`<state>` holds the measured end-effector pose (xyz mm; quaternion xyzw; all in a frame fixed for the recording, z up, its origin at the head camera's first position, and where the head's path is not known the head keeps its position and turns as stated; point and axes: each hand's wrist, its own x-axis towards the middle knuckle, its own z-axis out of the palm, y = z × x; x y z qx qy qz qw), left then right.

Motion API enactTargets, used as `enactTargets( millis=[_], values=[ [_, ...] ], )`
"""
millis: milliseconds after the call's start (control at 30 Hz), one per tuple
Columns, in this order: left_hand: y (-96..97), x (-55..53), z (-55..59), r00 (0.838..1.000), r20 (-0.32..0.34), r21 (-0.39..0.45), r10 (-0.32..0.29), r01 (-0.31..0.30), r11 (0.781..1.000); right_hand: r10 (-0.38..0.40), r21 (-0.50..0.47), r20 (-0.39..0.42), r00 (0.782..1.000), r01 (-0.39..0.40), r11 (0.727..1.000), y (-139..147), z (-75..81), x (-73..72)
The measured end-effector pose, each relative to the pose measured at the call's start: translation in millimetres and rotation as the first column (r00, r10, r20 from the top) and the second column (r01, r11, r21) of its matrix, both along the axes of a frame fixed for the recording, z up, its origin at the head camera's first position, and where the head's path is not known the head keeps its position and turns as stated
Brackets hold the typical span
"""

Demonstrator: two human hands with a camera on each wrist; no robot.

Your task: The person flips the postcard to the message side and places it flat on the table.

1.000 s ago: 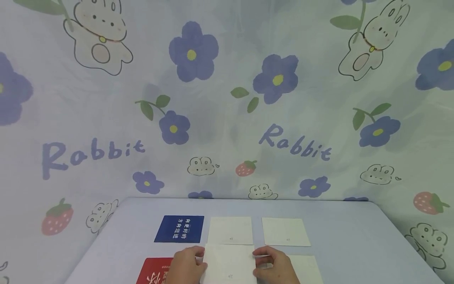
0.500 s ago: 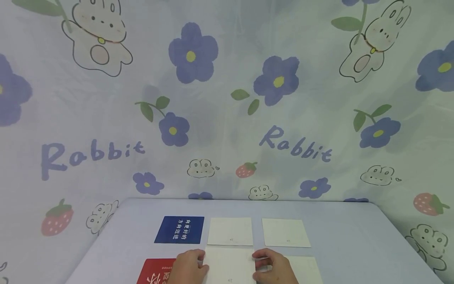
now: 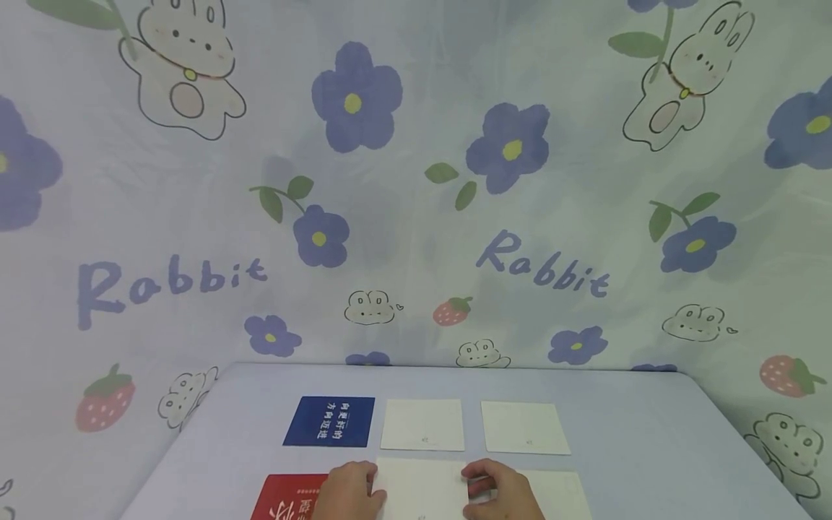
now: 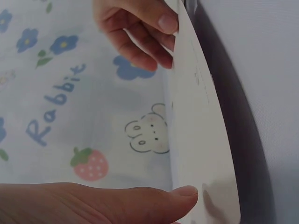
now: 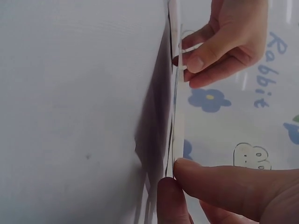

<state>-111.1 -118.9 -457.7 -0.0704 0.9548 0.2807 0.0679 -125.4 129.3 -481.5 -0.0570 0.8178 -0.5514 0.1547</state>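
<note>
Both hands hold a cream-white card point(image 3: 422, 487), like a postcard, at the front middle of the table. My left hand point(image 3: 349, 492) pinches its left edge, and my right hand point(image 3: 503, 492) pinches the right one. In the left wrist view the left thumb point(image 4: 182, 198) lies on the card's face and a shadow falls beneath its lifted edge. Seen edge-on in the right wrist view, the card point(image 5: 177, 126) sits between thumb and fingertip, raised from the tabletop. The lowest part of the card is cut off in the head view.
Behind the held card lie a blue card point(image 3: 331, 421) with white characters and two cream cards, one in the middle point(image 3: 422, 422) and one at right point(image 3: 525, 426). A red card point(image 3: 286, 498) is partly behind the left hand; another cream card point(image 3: 562, 495) lies beside the right hand.
The held card and both hands have slid slightly toward the person, and a narrow gap now shows between it and the middle card behind. The other cards have stayed put.
</note>
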Motion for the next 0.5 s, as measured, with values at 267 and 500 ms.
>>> enactTargets(
  millis=[267, 500],
  values=[
    [2.3, 1.5, -2.3, 1.000, -0.009, -0.061, -0.027, 0.027, 0.998, 0.014, 0.035, -0.046, 0.999, -0.012, 0.999, -0.2, -2.9, 0.2],
    [4.1, 1.2, -5.0, 0.999, 0.023, -0.107, -0.023, 0.025, 0.994, 0.021, 0.097, -0.063, 0.998, -0.015, 0.995, -2.1, -5.5, 0.7]
  ],
)
